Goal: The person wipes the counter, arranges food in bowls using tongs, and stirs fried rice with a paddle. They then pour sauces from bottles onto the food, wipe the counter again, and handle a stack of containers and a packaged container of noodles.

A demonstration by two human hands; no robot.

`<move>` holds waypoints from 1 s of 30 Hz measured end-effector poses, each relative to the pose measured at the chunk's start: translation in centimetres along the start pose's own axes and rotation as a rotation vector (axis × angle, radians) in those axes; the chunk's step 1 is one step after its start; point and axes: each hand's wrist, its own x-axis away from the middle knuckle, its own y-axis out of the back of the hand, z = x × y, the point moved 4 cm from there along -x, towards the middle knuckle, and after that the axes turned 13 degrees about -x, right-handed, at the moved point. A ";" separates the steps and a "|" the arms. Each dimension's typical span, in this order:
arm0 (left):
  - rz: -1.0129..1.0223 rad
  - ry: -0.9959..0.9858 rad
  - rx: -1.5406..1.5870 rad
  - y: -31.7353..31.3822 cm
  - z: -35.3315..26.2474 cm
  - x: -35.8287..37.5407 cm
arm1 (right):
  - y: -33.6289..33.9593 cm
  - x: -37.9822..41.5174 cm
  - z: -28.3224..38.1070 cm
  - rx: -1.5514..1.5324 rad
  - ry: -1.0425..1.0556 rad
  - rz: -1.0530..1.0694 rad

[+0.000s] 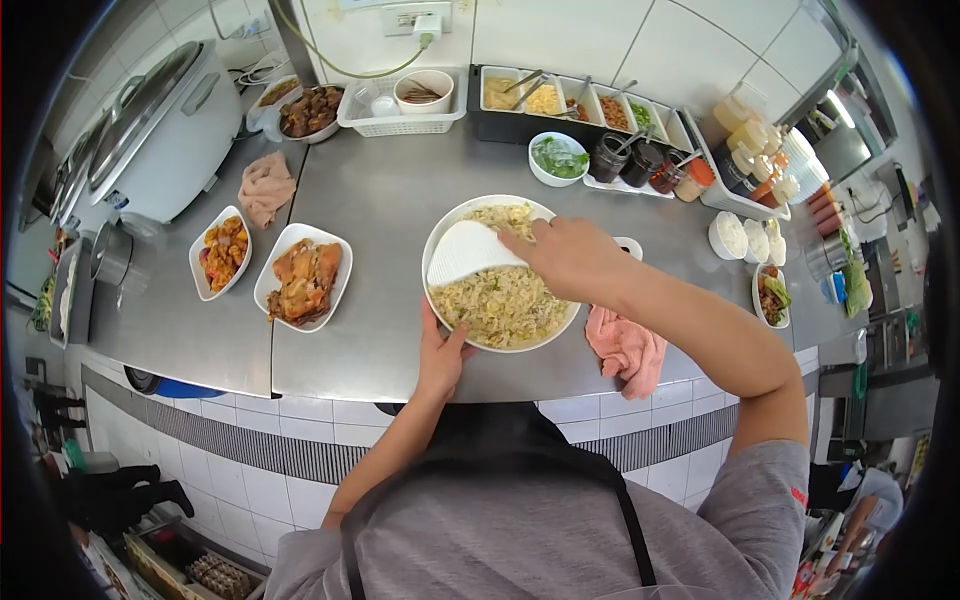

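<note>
A large white bowl (432, 291) of fried rice (505, 312) stands on the steel counter in front of me. My right hand (565, 258) reaches over it, closed around a white rice paddle (463, 252). The paddle's broad, textured blade lies flat on the rice at the bowl's left, and its handle end pokes out beyond my hand. My left hand (441, 357) grips the bowl's lower left side, thumb by the rim. A pink cloth (627, 345) lies crumpled right of the bowl.
Left stand a dish of browned meat (305, 278), a dish of orange-coated pieces (224, 254) and a large cooker (165, 130). Behind are a topping rack (490, 127), a bowl of chopped greens (559, 158) and dark jars (640, 163). Sauce bottles (750, 150) stand right.
</note>
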 end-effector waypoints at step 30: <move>0.060 -0.047 -0.023 0.5 -1.4 -4.8 | 2.3 -2.2 -3.5 -0.064 -0.133 0.125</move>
